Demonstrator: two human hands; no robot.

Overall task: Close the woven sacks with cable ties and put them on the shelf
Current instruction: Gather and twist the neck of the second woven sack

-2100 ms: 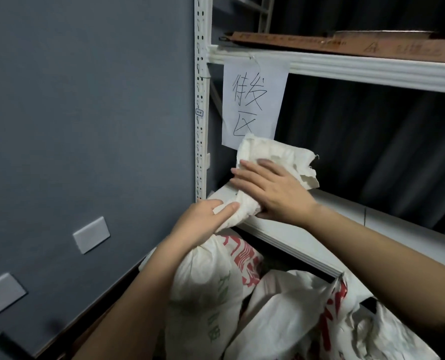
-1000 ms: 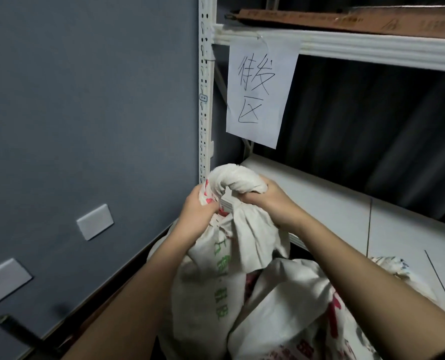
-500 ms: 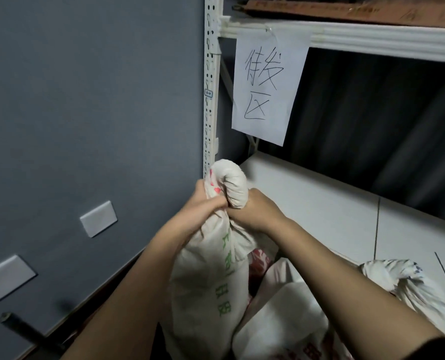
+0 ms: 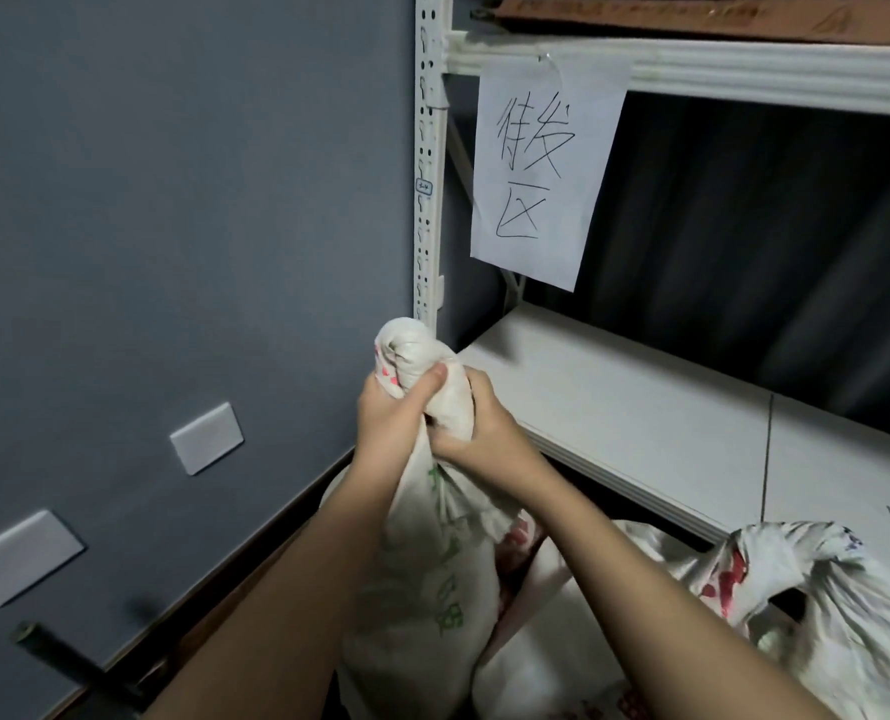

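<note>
Head view: the woven sack's twisted neck (image 4: 422, 366) is clenched by the left hand (image 4: 388, 420) and right hand (image 4: 476, 433); closing is underway. No cable tie is seen; 1 is needed next.

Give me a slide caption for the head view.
Both hands grip a woven sack's bunched neck beside the shelf.

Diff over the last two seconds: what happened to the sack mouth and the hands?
The loose open mouth of the white woven sack was gathered and rolled into a tight bunched neck. The left hand and right hand moved from flattening the fabric to a close grip around the neck, which now sits lower, level with the white shelf board. Unchanged: the handwritten paper sign; no cable tie visible.
</note>
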